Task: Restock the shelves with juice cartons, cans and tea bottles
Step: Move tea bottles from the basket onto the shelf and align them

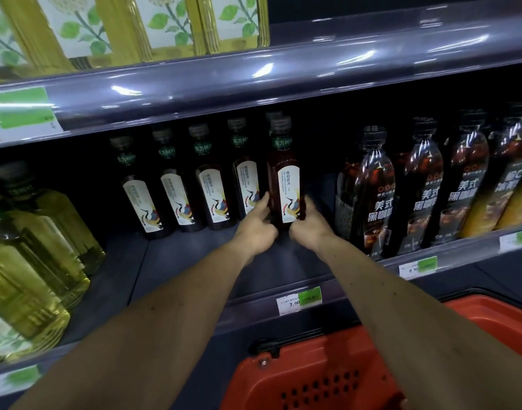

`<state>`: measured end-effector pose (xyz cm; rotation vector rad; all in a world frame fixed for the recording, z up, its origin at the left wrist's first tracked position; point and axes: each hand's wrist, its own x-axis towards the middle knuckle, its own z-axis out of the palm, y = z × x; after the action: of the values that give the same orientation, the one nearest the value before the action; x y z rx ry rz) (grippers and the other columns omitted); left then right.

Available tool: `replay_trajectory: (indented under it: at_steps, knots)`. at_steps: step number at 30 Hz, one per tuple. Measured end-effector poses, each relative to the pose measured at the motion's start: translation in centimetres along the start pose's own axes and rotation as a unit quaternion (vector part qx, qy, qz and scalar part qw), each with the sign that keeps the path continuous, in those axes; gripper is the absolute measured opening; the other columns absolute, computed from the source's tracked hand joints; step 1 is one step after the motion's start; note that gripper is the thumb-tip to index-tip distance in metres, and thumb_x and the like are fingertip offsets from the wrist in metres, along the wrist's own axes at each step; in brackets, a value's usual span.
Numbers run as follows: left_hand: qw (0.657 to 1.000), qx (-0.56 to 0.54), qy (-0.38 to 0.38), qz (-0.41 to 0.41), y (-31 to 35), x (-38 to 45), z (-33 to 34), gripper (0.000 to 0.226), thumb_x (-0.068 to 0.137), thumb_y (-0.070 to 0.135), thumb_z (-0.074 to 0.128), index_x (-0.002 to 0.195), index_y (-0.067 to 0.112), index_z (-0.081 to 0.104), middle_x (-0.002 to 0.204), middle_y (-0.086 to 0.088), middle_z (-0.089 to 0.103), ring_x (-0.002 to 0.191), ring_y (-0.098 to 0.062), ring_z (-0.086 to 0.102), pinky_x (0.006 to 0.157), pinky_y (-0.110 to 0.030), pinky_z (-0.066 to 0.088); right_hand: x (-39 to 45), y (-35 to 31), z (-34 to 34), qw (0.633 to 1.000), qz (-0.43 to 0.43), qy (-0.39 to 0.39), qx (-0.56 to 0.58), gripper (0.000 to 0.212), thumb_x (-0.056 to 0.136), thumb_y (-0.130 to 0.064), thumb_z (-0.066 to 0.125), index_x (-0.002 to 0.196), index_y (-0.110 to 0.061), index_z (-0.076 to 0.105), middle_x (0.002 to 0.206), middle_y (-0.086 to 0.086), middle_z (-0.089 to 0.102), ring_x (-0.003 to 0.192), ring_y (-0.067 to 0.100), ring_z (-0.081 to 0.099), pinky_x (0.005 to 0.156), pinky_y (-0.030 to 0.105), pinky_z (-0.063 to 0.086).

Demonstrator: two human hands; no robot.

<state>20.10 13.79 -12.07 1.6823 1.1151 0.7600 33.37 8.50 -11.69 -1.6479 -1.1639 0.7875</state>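
Tea bottle stands upright on the shelf, rightmost in a row of matching bottles, and I have both hands clasped round its base: left hand on one side, right hand on the other. The risk I see is nudging it sideways into its neighbour, which sits just beside it, and tipping the row. The coffee bottles to the right stand apart. The red basket waits below.
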Motion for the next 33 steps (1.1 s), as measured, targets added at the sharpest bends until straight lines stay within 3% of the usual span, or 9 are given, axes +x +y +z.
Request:
replay_trajectory:
  at_steps: [3, 7, 11, 17, 22, 24, 26, 30, 33]
  knots:
    - [0.999, -0.015, 0.037, -0.003, 0.8, -0.6, -0.5, 0.091, 0.088, -0.014, 0.051, 0.162, 0.034, 0.025, 0.16, -0.007, 0.043, 0.139, -0.016, 0.049, 0.116, -0.038, 0.043, -0.5, -0.8, -0.2, 0.999, 0.023, 0.009, -0.022, 0.086, 0.086, -0.007, 0.056, 0.16, -0.028, 0.016, 0.143, 0.003, 0.055, 0.126, 0.028, 0.055, 0.106, 0.043, 0.048]
    - [0.998, -0.007, 0.062, 0.017, 2.2, -3.1, -0.6, 0.077, 0.09, -0.005, 0.057, 0.155, 0.033, 0.042, 0.138, -0.003, 0.065, 0.104, -0.002, 0.064, 0.086, -0.021, 0.052, -2.8, -1.5, -1.0, 0.997, 0.011, 0.014, -0.074, 0.07, 0.085, -0.012, 0.059, 0.149, -0.024, 0.035, 0.133, 0.007, 0.061, 0.117, 0.028, 0.059, 0.097, 0.035, 0.05]
    - [0.997, 0.01, 0.066, 0.039, 4.0, -6.9, -1.8, 0.06, 0.095, 0.005, 0.061, 0.15, 0.029, 0.05, 0.131, 0.003, 0.068, 0.107, -0.006, 0.065, 0.078, -0.012, 0.047, -7.0, -2.1, -3.0, 0.996, -0.024, -0.012, -0.085, 0.064, 0.085, -0.01, 0.063, 0.146, -0.022, 0.044, 0.135, 0.002, 0.059, 0.114, 0.019, 0.058, 0.092, 0.03, 0.05]
    - [0.999, 0.002, 0.015, 0.046, 6.2, -15.9, -3.0, 0.048, 0.096, 0.009, 0.063, 0.137, 0.035, 0.059, 0.121, 0.009, 0.072, 0.113, -0.008, 0.067, 0.102, -0.041, 0.055, -15.9, -2.3, -7.2, 0.992, -0.058, -0.05, -0.101, 0.048, 0.089, -0.009, 0.065, 0.134, -0.021, 0.053, 0.117, -0.005, 0.067, 0.102, 0.011, 0.065, 0.091, 0.027, 0.052]
    - [0.998, -0.003, -0.067, 0.02, 7.2, -24.2, -1.9, 0.04, 0.098, 0.008, 0.067, 0.132, 0.029, 0.062, 0.114, 0.009, 0.075, 0.106, -0.006, 0.071, 0.092, -0.028, 0.06, -23.9, -2.2, -11.2, 0.988, -0.037, -0.069, -0.133, 0.035, 0.091, -0.008, 0.066, 0.122, -0.026, 0.06, 0.098, -0.002, 0.073, 0.097, 0.012, 0.069, 0.082, 0.029, 0.056]
    - [0.996, 0.0, -0.09, -0.005, 6.9, -26.4, -0.9, 0.037, 0.098, 0.006, 0.067, 0.129, 0.025, 0.063, 0.115, 0.006, 0.074, 0.107, -0.014, 0.071, 0.094, -0.034, 0.06, -27.1, -2.0, -12.6, 0.981, -0.033, -0.081, -0.172, 0.033, 0.089, -0.011, 0.067, 0.115, -0.031, 0.062, 0.093, -0.009, 0.074, 0.09, 0.009, 0.07, 0.075, 0.03, 0.056]
    - [0.993, 0.016, -0.111, -0.03, 5.8, -28.0, 0.5, 0.033, 0.098, 0.003, 0.066, 0.126, 0.021, 0.063, 0.117, 0.002, 0.073, 0.109, -0.021, 0.07, 0.096, -0.04, 0.057, -30.1, -1.1, -13.7, 0.972, -0.02, -0.107, -0.209, 0.03, 0.087, -0.016, 0.069, 0.109, -0.036, 0.063, 0.092, -0.017, 0.073, 0.085, 0.004, 0.071, 0.078, 0.03, 0.057]
    - [0.98, 0.106, -0.159, -0.058, 2.2, -29.2, 3.8, 0.034, 0.097, 0.005, 0.066, 0.126, 0.02, 0.058, 0.122, 0.0, 0.069, 0.105, -0.018, 0.07, 0.099, -0.043, 0.057, -34.7, 2.2, -14.6, 0.948, 0.015, -0.146, -0.284, 0.025, 0.084, -0.021, 0.07, 0.104, -0.035, 0.068, 0.091, -0.024, 0.073, 0.086, -0.009, 0.065, 0.081, 0.014, 0.051]
    - [0.959, 0.171, -0.204, -0.098, -0.5, -28.6, 6.5, 0.037, 0.096, 0.017, 0.069, 0.131, 0.018, 0.057, 0.125, -0.003, 0.068, 0.102, -0.019, 0.068, 0.096, -0.043, 0.057, -37.0, 5.4, -14.4, 0.923, 0.061, -0.163, -0.343, 0.015, 0.085, -0.028, 0.067, 0.099, -0.034, 0.067, 0.092, -0.016, 0.073, 0.087, -0.001, 0.066, 0.082, 0.024, 0.053]
